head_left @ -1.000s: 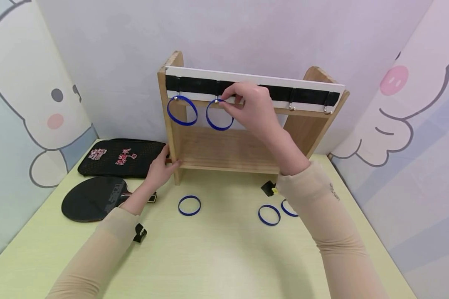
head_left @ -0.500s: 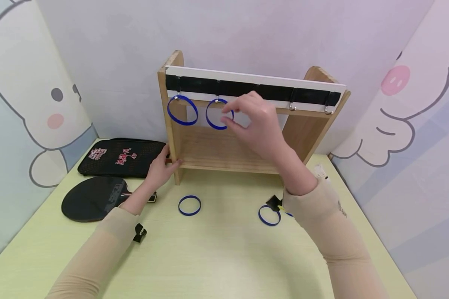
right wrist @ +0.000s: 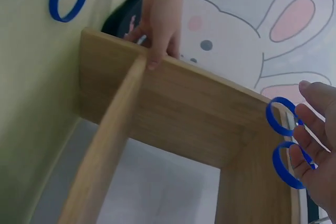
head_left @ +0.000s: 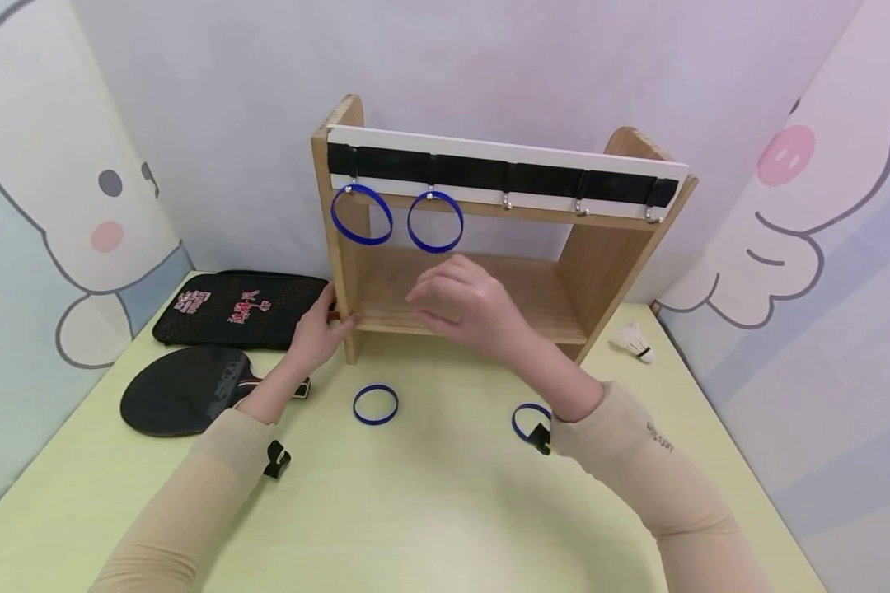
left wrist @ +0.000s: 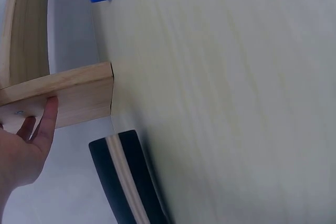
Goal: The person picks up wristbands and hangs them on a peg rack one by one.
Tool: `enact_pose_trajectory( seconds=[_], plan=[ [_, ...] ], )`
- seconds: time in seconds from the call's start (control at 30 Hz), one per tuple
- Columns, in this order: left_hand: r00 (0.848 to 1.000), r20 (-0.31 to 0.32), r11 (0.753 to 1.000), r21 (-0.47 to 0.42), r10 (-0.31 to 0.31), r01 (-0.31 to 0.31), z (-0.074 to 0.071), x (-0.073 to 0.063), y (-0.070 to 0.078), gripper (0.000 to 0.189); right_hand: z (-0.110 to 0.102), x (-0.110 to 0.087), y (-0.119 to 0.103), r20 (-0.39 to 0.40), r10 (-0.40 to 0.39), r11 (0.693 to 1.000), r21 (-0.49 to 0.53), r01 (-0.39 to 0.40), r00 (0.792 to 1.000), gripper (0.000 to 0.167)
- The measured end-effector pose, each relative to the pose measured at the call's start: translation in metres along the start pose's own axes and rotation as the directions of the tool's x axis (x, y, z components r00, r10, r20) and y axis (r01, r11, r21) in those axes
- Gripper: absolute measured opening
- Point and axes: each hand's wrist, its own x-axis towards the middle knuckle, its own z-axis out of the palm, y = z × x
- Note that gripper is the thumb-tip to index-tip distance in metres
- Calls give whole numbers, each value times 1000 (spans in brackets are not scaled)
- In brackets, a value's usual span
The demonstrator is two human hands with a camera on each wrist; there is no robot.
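A wooden shelf carries a white rail with a black strip and several small hooks along its front. Two blue rings hang from the leftmost hooks, the first ring beside the second ring. My left hand grips the shelf's left side panel low down, the thumb on the inner side and the fingers outside. My right hand hovers in front of the shelf below the second ring, fingers loosely bent and holding nothing. In the right wrist view this hand partly covers the hanging rings.
Another blue ring lies on the table, and one more ring is partly hidden by my right wrist. A table tennis paddle and a black case lie at left. A shuttlecock rests at right.
My right hand has let go of the second blue ring, which stays hanging on its hook. The hand has come down and away from the rail. My left hand keeps its place.
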Motion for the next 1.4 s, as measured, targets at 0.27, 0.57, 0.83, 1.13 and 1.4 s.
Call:
enact_pose_trajectory(
  seconds=[0.27,0.57,0.83,1.13,1.4],
  plan=[
    [1000,0,1000,6,9,-9,1,0,-2,71,38,-34,1,176,23,999,20,-27,984,16],
    [1000,-14,1000,17,7,-7,0,0,-2,70,77,-71,4,391,39,994,80,-76,920,17],
    [1000,-10,1000,18,-5,6,2,1,-3,72,104,-92,12,548,47,986,107,-126,835,22],
    [1000,-6,1000,21,-7,8,2,0,-2,73,128,-102,17,657,25,977,145,-158,753,19],
    [1000,-5,1000,26,-17,17,1,0,-2,73,138,-103,14,715,46,970,135,-202,698,16]
  ],
)
